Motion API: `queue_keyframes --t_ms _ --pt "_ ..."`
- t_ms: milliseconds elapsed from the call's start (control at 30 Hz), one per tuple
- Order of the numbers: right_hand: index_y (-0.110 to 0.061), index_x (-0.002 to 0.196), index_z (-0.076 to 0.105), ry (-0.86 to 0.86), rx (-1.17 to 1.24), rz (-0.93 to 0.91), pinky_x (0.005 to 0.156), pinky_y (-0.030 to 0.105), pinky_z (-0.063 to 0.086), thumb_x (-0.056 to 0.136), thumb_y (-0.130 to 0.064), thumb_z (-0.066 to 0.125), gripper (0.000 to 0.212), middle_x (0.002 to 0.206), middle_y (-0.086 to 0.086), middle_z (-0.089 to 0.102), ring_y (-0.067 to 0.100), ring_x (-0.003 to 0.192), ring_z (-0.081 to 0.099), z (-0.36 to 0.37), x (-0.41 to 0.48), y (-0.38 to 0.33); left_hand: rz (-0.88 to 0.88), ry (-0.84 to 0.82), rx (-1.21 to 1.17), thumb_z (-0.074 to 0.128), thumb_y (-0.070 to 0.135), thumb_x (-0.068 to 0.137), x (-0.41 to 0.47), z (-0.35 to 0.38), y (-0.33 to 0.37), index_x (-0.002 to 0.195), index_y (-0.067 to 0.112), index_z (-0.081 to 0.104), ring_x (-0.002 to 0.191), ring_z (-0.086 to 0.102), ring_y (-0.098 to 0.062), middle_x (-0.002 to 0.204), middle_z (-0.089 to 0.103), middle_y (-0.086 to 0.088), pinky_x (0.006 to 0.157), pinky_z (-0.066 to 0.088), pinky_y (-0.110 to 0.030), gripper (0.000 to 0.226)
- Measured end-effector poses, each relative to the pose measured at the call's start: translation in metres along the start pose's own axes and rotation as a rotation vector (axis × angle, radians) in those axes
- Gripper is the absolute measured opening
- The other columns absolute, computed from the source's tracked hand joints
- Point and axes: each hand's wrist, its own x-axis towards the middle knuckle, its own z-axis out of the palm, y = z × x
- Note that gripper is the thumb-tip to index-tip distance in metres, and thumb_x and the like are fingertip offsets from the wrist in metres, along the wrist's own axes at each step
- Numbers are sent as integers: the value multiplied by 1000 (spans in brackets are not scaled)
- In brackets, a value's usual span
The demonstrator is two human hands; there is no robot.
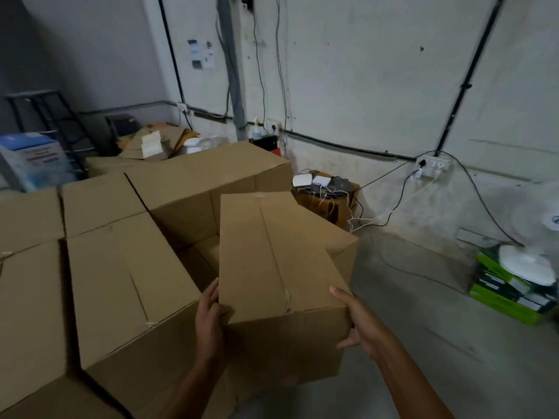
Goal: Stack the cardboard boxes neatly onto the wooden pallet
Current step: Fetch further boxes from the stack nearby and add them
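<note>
Head cam: cardboard box (272,261) is held up, just right of the stacked boxes (121,282); left hand (208,322) has fingers curled round its near-left corner; right hand (360,325) grips the near-right corner, thumb on top.

A: What colour is the held box (281,261)?
B: Plain tan-brown, like the stacked boxes (121,282) left of it.
A: And on the right?
B: Cartons (502,297) in bright green and black, a white disc (526,264) on top.
A: The wall (363,71)?
B: Pale grey, crossed by black cables (348,145). The floor (423,343) is grey too. Far left, a blue-lidded bin (30,158).
</note>
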Motion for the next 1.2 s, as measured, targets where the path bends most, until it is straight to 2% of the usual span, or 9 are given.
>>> queue_keyframes --t_ms 167,267,333,500,667,800,967,1100,1200 --pt "-27 144 47 -53 -48 61 100 71 40 82 -51 71 71 153 8 41 38 138 42 -2 68 -27 17 132 -51 52 22 85 30 24 -17 139 23 53 118 55 -16 130 60 7 86 45 -33 53" --pt "-34 121 61 -98 -81 70 96 73 42 63 -59 82 66 145 7 52 35 132 49 4 114 -31 5 315 23 44 7 101 54 30 -36 140 19 55 128 51 -22 138 58 -1 105 43 -43 42" --pt "-32 126 61 -92 -113 99 91 75 45 51 -63 86 85 143 6 55 35 131 50 9 144 -20 -34 463 89 43 9 103 59 30 -46 137 17 59 127 52 -23 136 60 -3 110 42 -49 39" --pt "-24 123 67 -170 -162 159 97 66 47 52 -50 87 78 121 2 71 29 112 65 33 187 -4 -170 723 105 46 12 100 67 36 -68 124 20 66 110 59 -32 121 65 -11 100 49 -54 32" --pt "-31 143 51 -196 -235 79 101 48 42 95 -35 66 50 137 -2 60 26 123 53 46 214 1 -259 909 -69 46 14 104 73 58 -73 118 11 63 105 51 -24 113 58 -10 88 40 -35 22" --pt "-30 156 31 -268 -324 41 106 53 37 100 -31 60 63 152 0 47 30 136 44 50 240 -11 -332 980 -165 52 56 79 96 44 -114 110 13 69 109 60 -30 120 65 -12 100 49 -49 55" --pt "-27 160 23 -331 -395 -94 111 55 38 104 -25 53 63 156 4 40 32 140 40 68 257 -21 -250 1033 -174 52 7 99 98 72 -76 125 7 54 111 50 -26 117 57 -8 94 38 -38 27" --pt "-25 160 21 -348 -455 -173 114 55 38 104 -25 54 66 158 7 38 31 142 39 82 266 -25 -231 1000 -75 57 0 96 91 73 -79 130 6 56 120 57 -32 129 61 -17 108 43 -47 35" --pt "-28 160 19 -371 -472 -167 112 58 38 103 -26 55 67 162 6 31 33 144 36 89 274 -33 -197 979 4 60 4 97 84 69 -77 122 7 59 102 61 -20 114 66 -11 96 47 -37 26"
